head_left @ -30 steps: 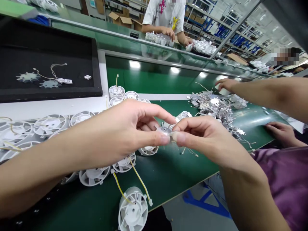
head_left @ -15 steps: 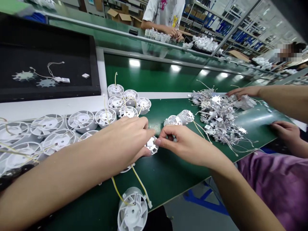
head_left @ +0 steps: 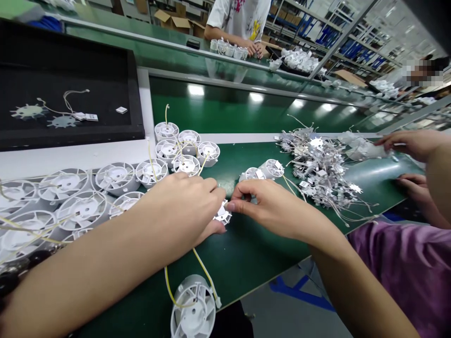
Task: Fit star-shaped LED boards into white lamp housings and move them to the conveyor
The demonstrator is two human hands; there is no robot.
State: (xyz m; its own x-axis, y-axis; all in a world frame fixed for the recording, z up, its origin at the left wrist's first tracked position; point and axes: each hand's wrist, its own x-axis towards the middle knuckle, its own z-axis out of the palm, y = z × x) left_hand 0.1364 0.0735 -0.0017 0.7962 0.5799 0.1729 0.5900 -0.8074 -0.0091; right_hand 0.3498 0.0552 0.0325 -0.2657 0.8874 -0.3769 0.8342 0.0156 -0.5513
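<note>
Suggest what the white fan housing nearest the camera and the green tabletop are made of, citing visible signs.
White fan housing: probably moulded plastic, satin finish; thin ribs and rim share one even white.
Green tabletop: glossy, perhaps laminate or rubber mat; pale glare shows.

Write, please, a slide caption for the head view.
Left hand and right hand at a white fan unit, with a tangled parts pile nearby.

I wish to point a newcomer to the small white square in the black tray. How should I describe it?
Find the large black tray at the upper left of the picture. Look inside it, toward its right wall. The small white square lies there by itself, tilted like a diamond, unlike the white tags and toothed discs farther left.
</note>
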